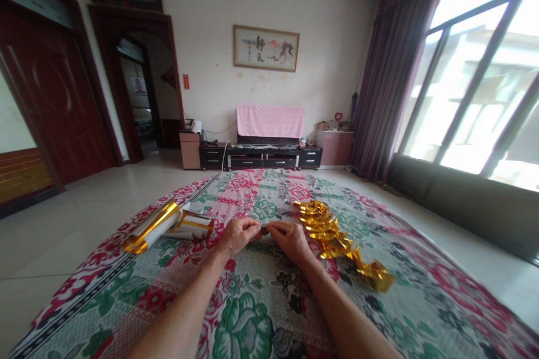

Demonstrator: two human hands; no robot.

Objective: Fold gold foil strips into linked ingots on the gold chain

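Note:
Over the middle of the flowered cloth (248,325), my left hand (240,235) and my right hand (290,238) meet, fingers pinched. Between their fingertips is a small piece of gold foil paper (264,230), mostly hidden and dark from this side. To the right of my right hand lies a row of folded gold foil pieces (332,230), shiny and crumpled along its length. Left of my left hand rest curled sheets of gold foil paper (155,225) with white backs, one lying beside the other.
The cloth covers a wide round-edged surface. Beyond it stand a black low cabinet (263,158) and a screen under a pink cloth (270,120). Purple curtains (396,67) and a bright window (471,84) are on the right, a dark red door (54,84) on the left.

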